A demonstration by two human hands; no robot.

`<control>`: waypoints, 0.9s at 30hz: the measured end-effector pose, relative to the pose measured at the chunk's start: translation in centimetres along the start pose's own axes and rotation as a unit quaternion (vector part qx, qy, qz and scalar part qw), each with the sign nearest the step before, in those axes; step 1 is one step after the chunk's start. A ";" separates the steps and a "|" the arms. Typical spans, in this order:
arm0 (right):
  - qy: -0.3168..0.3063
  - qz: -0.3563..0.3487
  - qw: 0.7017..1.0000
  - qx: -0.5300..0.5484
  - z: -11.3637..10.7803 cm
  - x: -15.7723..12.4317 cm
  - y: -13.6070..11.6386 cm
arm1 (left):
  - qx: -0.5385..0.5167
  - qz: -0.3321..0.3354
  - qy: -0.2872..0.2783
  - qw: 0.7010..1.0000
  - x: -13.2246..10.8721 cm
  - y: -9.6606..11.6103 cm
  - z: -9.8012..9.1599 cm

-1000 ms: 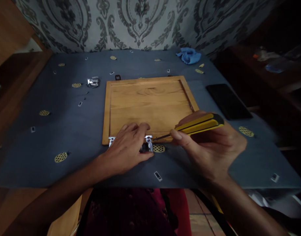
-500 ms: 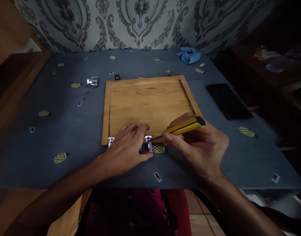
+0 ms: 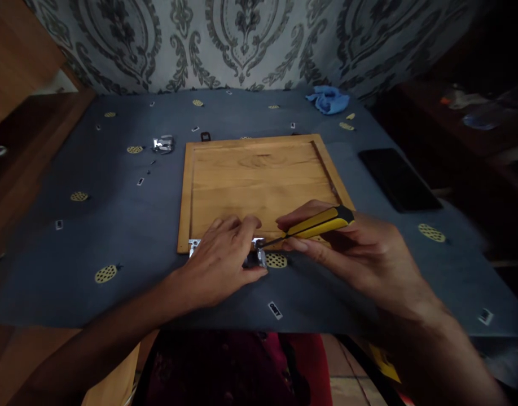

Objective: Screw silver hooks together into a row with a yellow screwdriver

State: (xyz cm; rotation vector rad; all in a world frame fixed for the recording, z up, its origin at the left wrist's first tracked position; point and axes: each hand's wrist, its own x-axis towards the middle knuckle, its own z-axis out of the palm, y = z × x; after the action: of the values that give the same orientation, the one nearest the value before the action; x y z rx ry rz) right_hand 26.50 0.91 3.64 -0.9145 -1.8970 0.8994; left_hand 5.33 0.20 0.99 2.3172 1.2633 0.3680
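Note:
A framed wooden panel [image 3: 259, 186] lies flat on the cloth-covered table. At its near edge sits a silver metal hinge [image 3: 261, 258], largely covered by my left hand [image 3: 223, 256]. The fingers of that hand curl over the edge and its thumb presses the fitting from the near side. In my right hand [image 3: 356, 259] is a screwdriver [image 3: 320, 223] with a yellow and black handle, gripped by thumb and fingers. Its tip reaches the right end of the hinge, at or beside a screw hole; the exact contact is too small to tell.
Another silver hinge [image 3: 163, 144] lies beyond the panel's left side, with small dark screws [image 3: 150, 167] near it. A black phone or tablet [image 3: 398, 179] rests at the right. A crumpled blue cloth [image 3: 329, 100] is at the back, before a patterned curtain [image 3: 246, 45].
The right hand and screwdriver handle have shifted slightly, and the handle has turned about its length. My left hand stays on the hinge. The whole view has moved a little.

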 end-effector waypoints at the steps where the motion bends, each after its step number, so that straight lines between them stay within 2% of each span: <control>1: 0.003 -0.004 1.000 -0.011 0.0 -0.1 0.0 | -0.001 -0.001 0.000 1.000 0.0 0.0 0.0; 5: 0.048 -0.025 0.997 -0.059 0.2 -0.6 0.0 | -0.002 -0.011 -0.006 1.000 0.0 0.2 -0.3; 9: 0.083 -0.009 0.994 -0.072 0.5 -0.9 -0.1 | -0.009 -0.009 -0.011 1.000 0.1 0.3 -0.4; 21: 0.053 -0.009 0.997 -0.060 0.7 -0.6 0.2 | -0.010 -0.013 -0.014 1.000 0.1 0.3 -0.5; 27: 0.032 0.034 0.998 -0.032 0.9 -0.1 -0.3 | -0.014 -0.011 -0.018 1.000 0.1 0.4 -0.5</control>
State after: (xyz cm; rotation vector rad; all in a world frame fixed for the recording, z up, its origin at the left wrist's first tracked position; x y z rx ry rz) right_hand 25.65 0.43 3.52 -1.0393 -1.8578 0.8438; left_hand 5.45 0.27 1.66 2.2748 1.2568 0.3335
